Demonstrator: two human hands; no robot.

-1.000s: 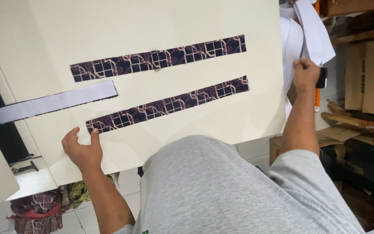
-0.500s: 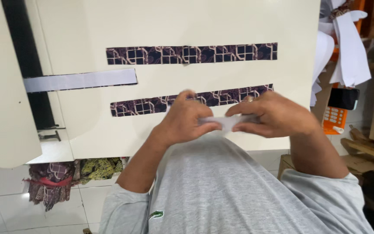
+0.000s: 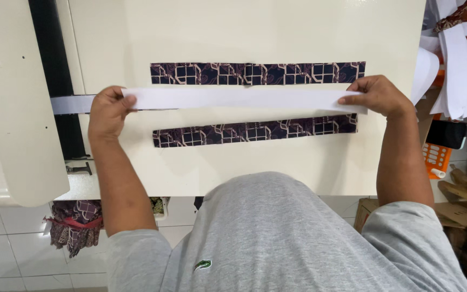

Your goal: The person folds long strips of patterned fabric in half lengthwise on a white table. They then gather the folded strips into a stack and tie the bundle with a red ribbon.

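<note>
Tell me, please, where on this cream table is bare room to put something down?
Free: the wide area of the cream table above the upper patterned fabric strip, and the band below the lower patterned strip. Crowded: between the strips, where the left hand and right hand hold the white strip.

two patterned fabric strips point(image 3: 257, 73), two white strips point(image 3: 244, 99), two hands point(image 3: 108, 111), one cream table point(image 3: 277, 32)

Both arms reach up the frame, spread wide: left hand point(image 3: 107, 111) mid-left, right hand point(image 3: 378, 96) mid-right, fingers apparently pinched.
</note>
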